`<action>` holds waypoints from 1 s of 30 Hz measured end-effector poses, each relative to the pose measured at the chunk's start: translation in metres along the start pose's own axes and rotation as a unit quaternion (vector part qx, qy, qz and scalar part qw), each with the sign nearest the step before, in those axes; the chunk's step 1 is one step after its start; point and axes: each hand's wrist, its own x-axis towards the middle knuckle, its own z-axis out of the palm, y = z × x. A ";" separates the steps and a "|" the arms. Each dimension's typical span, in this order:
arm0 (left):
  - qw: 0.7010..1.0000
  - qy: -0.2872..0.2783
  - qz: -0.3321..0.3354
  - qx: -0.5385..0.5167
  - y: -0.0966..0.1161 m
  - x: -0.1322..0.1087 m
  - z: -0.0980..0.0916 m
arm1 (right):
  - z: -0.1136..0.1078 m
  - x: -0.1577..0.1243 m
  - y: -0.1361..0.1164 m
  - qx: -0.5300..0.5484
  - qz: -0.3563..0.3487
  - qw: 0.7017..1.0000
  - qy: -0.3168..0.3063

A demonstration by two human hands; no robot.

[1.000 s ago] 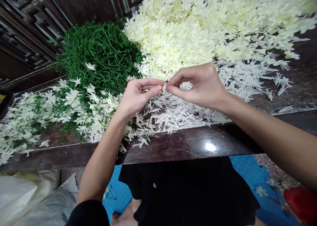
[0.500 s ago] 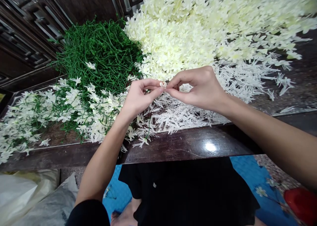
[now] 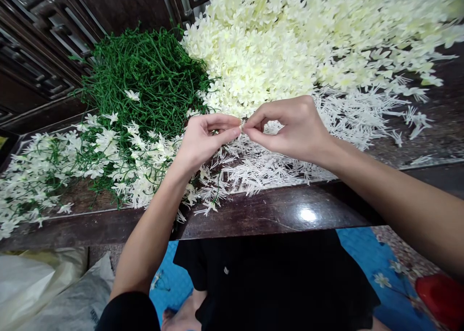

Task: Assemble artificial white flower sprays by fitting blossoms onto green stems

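My left hand (image 3: 209, 136) and my right hand (image 3: 286, 125) meet fingertip to fingertip over the bench. Between them is a small white flower piece (image 3: 241, 124), mostly hidden by the fingers; both hands pinch it. Below the hands lies a heap of thin white stamen pieces (image 3: 275, 164). Just behind them rises a big pile of cream-white artificial petals (image 3: 261, 60). Green plastic stems (image 3: 148, 75) are heaped behind my left hand, with a single white flower (image 3: 132, 95) on top. White flowers on green stems (image 3: 105, 147) spread out to the left.
The dark wooden bench (image 3: 275, 215) has a carved back (image 3: 43, 36). Pale sacks (image 3: 54, 287) stand on the floor at lower left. A blue mat (image 3: 170, 273) lies underneath, with a red object (image 3: 440, 297) at lower right.
Both hands stay in nearly the same place. My left fingers have shifted slightly toward my right ones, and the white flower piece shows less between them.
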 end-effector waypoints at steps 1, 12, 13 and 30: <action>1.000 0.002 -0.002 -0.004 0.000 0.000 0.000 | 0.000 0.000 0.000 -0.001 0.009 1.000 -0.006; 1.000 -0.019 -0.012 0.003 0.003 -0.001 0.001 | 0.001 -0.001 0.003 -0.032 -0.016 0.999 -0.016; 1.000 -0.018 -0.014 0.001 0.002 -0.001 0.001 | 0.001 -0.001 0.003 -0.035 -0.012 0.999 -0.013; 1.000 0.005 -0.001 -0.024 -0.002 0.001 -0.001 | -0.003 -0.001 -0.003 0.007 0.012 1.000 -0.006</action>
